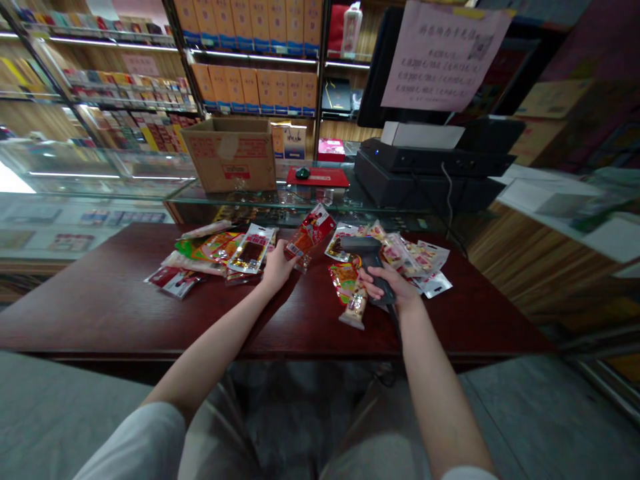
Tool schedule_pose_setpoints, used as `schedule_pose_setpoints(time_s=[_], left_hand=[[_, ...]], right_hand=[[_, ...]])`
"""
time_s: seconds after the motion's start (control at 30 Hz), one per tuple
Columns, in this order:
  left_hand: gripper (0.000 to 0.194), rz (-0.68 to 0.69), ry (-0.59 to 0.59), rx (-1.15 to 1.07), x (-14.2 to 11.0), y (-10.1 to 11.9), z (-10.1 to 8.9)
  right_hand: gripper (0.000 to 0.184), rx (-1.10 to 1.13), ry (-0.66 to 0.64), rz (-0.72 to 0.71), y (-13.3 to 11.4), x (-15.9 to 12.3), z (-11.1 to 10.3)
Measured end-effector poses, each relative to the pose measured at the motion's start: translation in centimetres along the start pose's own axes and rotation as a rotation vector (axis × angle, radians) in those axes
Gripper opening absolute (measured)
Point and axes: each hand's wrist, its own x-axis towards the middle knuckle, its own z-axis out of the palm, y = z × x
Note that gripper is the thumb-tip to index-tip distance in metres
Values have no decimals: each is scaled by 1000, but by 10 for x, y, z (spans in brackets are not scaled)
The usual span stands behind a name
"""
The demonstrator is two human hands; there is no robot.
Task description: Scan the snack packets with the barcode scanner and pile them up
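Note:
My left hand [280, 268] grips a red snack packet [314, 231] by its lower end, tilted up to the right above the table. A dark barcode scanner [371, 260] is in my right hand [389, 285], its head pointing left toward the packet and its cord hanging down. To the left of my left hand lies a pile of snack packets, with a silver-edged packet [252, 249] on top. Under and beside the scanner are a red and green packet [344, 283], a cream wrapped snack bar [355, 308] and several more packets [410, 255].
All this lies on a dark red wooden table [200, 327]. Behind it stand a glass counter [175, 200], a cardboard box [233, 157], a red mat [320, 177] with a mouse, and a black cash drawer [425, 177] beneath a monitor bearing a pink notice [445, 57].

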Motion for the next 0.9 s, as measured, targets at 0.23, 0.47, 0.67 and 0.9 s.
schedule_pose_setpoints(time_s=[0.23,0.47,0.67,0.9], left_hand=[[32,59,14,72,-2,-4,3],[33,140,63,99,-3,-9,8],[52,185,182,163,-1,3,-23],[58,-202,349,523,7,-11,-85]], right_hand=[[27,10,-69,57,4,5,9],[24,30,-37,59,2,2,13],[23,66,26,-28,-2,2,2],[27,156,221,-212,-13,-4,-14]])
